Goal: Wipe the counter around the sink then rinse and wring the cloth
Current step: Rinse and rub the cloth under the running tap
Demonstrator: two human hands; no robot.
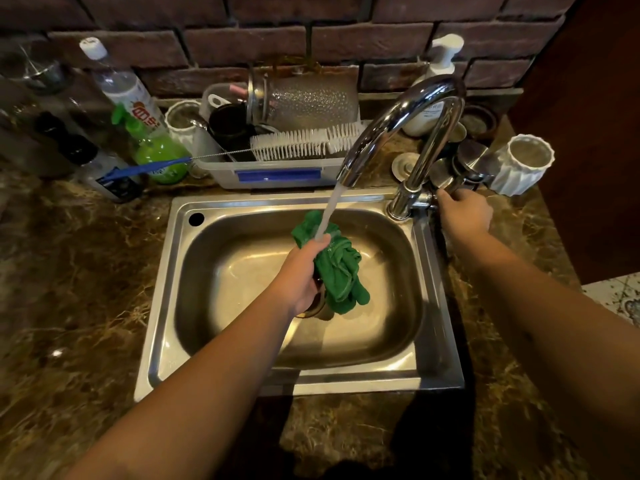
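Observation:
A green cloth [337, 268] hangs bunched over the steel sink [242, 355], gripped by my left hand [299, 275] above the drain. Water streams from the chrome tap [398, 123] onto the top of the cloth and my fingers. My right hand [462, 211] grips the tap handle [460, 181] at the base of the tap, on the sink's right rear corner. The brown marble counter [79, 299] surrounds the sink.
Behind the sink stands a plastic dish rack [277, 171] with a white brush, cups and a glass jar. Bottles and a green spray bottle [156, 150] crowd the back left. A soap pump [436, 81] and a white ribbed cup [523, 164] stand at the back right.

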